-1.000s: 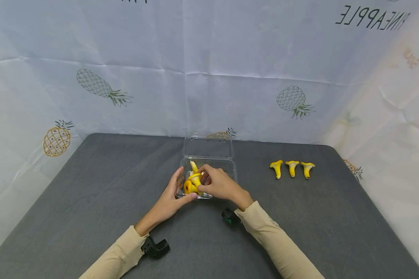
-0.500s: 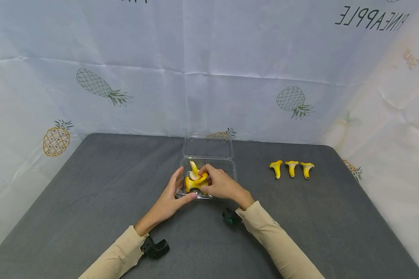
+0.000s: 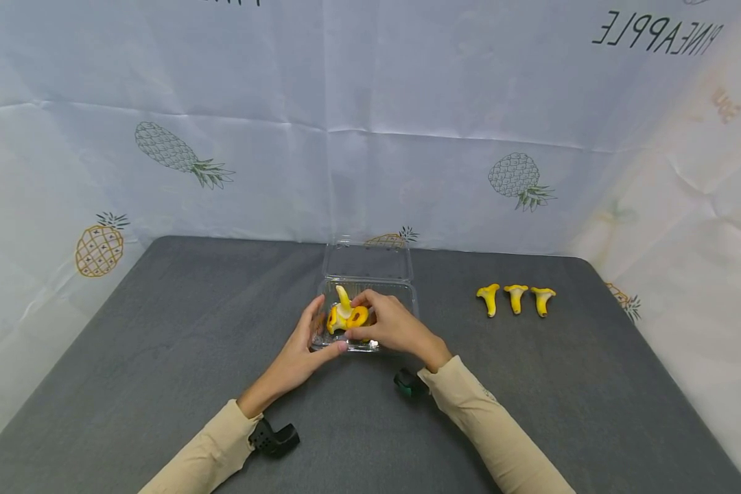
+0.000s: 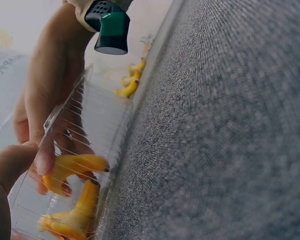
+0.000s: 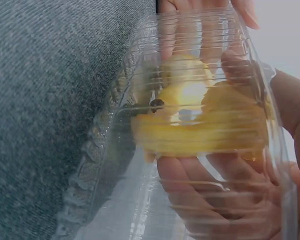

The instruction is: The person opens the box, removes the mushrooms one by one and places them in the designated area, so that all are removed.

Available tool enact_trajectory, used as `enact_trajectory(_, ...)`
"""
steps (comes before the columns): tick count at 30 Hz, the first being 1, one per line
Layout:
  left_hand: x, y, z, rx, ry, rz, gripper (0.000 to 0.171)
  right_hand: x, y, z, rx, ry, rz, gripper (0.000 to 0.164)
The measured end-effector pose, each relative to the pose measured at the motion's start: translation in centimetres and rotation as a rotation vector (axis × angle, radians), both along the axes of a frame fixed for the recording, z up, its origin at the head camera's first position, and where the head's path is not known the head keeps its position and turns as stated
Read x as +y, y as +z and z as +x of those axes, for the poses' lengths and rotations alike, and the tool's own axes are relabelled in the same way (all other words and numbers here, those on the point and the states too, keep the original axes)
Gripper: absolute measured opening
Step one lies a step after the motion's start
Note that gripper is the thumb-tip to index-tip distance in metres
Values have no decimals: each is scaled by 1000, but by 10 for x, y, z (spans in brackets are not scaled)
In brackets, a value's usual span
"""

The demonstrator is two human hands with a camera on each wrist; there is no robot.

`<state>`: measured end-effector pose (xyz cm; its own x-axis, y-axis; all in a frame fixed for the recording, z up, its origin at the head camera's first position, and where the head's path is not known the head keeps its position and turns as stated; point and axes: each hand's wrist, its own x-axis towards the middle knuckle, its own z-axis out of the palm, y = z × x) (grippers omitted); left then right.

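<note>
A clear plastic clamshell container (image 3: 416,305) stands with its lid (image 3: 368,262) raised at the back. My left hand (image 3: 296,357) holds its near left corner, thumb on the front rim and fingers along the left side. Inside the container, my right hand (image 3: 395,326) pinches a yellow chanterelle mushroom (image 3: 358,316) between thumb and fingers; its hollow cap faces up. Another chanterelle (image 3: 343,298) leans behind it, and a third chanterelle (image 3: 333,320) lies at the left. Through the ribbed wall in the right wrist view, the held chanterelle (image 5: 200,137) lies sideways, its stem end toward the table.
Three chanterelles (image 3: 516,299) lie in a row on the grey table (image 3: 222,309), right of the container. A pineapple-printed white cloth (image 3: 370,89) hangs behind. Black camera mounts (image 3: 274,438) sit at both wrists.
The chanterelle in my right hand has turned, its cap swinging to the right and upward. The one at the left has shifted slightly up. My left hand and the container have stayed put.
</note>
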<state>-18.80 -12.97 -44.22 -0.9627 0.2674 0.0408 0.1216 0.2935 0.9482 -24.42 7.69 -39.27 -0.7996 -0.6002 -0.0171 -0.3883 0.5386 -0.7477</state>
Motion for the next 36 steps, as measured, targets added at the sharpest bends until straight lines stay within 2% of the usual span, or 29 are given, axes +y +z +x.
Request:
enact_trajectory(8, 0, 1, 0, -5, 8, -8, 93, 4, 4, 3, 52, -45, -34, 51)
enact_trajectory(17, 1, 2, 0, -12, 12, -10, 92, 15, 8, 9, 58, -150, -97, 54)
enact_trajectory(26, 1, 2, 0, -17, 12, -13, 93, 27, 14, 16, 132, -201, -181, 52)
enact_trajectory(36, 0, 0, 0, -5, 14, -2, 93, 47, 21, 24, 178, -257, -220, 55)
